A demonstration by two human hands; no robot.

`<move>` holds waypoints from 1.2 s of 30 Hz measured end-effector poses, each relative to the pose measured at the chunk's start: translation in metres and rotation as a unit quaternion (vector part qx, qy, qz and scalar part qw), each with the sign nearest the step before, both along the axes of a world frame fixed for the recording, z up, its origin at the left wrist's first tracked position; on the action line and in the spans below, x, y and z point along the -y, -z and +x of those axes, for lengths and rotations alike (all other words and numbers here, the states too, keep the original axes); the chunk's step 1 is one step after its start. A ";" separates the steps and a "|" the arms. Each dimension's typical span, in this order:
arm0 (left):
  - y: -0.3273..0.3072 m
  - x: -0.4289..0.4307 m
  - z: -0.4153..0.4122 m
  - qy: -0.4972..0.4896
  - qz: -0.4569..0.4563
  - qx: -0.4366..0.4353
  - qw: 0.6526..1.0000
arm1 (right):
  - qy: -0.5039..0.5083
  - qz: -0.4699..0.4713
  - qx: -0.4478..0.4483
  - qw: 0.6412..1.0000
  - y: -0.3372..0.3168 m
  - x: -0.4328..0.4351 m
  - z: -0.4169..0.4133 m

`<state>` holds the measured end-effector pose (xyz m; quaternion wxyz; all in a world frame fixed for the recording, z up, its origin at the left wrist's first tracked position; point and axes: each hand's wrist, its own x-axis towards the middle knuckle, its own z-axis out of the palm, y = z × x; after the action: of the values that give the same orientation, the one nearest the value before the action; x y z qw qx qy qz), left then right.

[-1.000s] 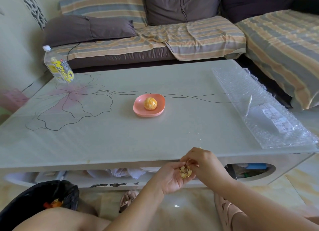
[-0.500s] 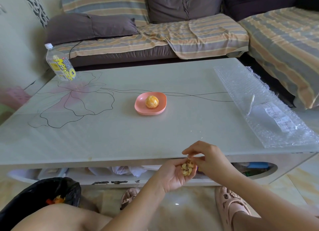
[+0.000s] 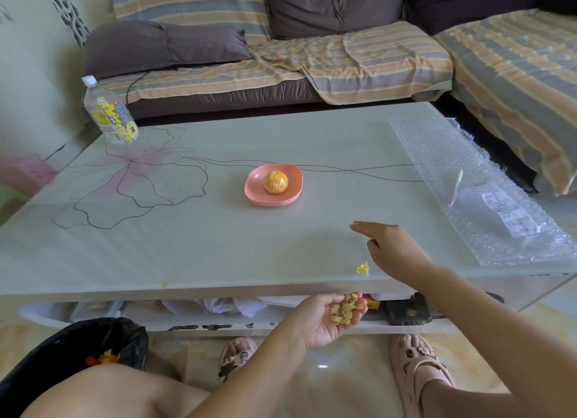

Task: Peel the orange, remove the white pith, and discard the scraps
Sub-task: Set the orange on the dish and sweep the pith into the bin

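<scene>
The peeled orange [image 3: 276,182] sits on a pink plate [image 3: 256,196] in the middle of the table. My left hand [image 3: 324,319] is cupped palm up just below the table's front edge and holds a small heap of pith scraps [image 3: 345,311]. My right hand [image 3: 393,249] reaches over the tabletop near the front edge, forefinger stretched out to the left, with nothing in it. One yellow scrap [image 3: 362,268] lies on the table just left of that hand's wrist.
A black-lined bin [image 3: 62,352] with peel in it stands on the floor at lower left, beside my knee. A bottle [image 3: 109,115] stands at the table's far left corner and bubble wrap [image 3: 474,180] covers the right side. A sofa runs behind.
My right hand has left the cupped left hand and moved up and forward onto the tabletop. The left hand stays below the edge with the scraps.
</scene>
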<state>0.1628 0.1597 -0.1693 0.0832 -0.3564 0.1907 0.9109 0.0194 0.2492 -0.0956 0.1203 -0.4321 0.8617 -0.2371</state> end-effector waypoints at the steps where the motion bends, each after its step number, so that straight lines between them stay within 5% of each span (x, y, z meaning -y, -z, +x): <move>1: 0.000 0.000 -0.001 -0.004 -0.006 0.003 1.000 | -0.014 0.031 -0.015 0.999 0.002 -0.002 -0.002; 4: 0.001 -0.001 -0.004 -0.011 -0.016 0.003 1.000 | -0.045 0.080 -0.054 0.994 0.012 -0.007 -0.002; 14: -0.010 -0.006 -0.012 -0.005 -0.066 -0.010 0.998 | -0.136 0.033 -0.243 0.960 0.038 -0.036 0.047; 21: -0.013 -0.005 -0.009 0.003 -0.065 -0.018 0.998 | -0.114 -0.017 -0.090 0.989 0.047 -0.047 0.057; 26: -0.023 -0.006 -0.005 0.005 -0.035 -0.021 0.999 | -0.009 -0.050 0.021 0.999 0.030 -0.036 0.056; 36: -0.027 -0.009 -0.005 -0.003 -0.019 -0.027 0.999 | -0.098 -0.052 0.059 0.992 0.001 -0.026 0.034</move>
<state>0.1577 0.1684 -0.1422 0.0687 -0.3335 0.2088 0.9168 0.0531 0.2754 -0.0970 0.1707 -0.5055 0.7933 -0.2934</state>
